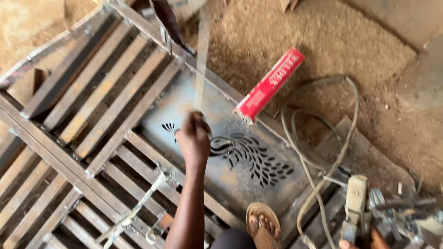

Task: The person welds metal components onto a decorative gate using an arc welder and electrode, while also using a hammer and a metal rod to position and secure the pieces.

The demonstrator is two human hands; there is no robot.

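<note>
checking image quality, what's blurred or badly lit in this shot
Head view: the thin rod above the left hand is motion-smeared; the metal gate and red box are mildly soft; light is even, without glare; the tool at the right hand looks soft.

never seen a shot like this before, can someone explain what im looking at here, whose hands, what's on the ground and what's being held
This is one picture from a camera worn on a person's head, looking down at their own work. No machine is involved, only bare hands. The left hand grips a thin metal strip standing upright on a metal gate frame lying flat on sandy ground. The frame's steel panel has a bird shape cut through it. A red box rests on its edge, beside a looped cable. The right hand, barely in view, holds a pale tool. A sandalled foot stands on the frame.
</note>
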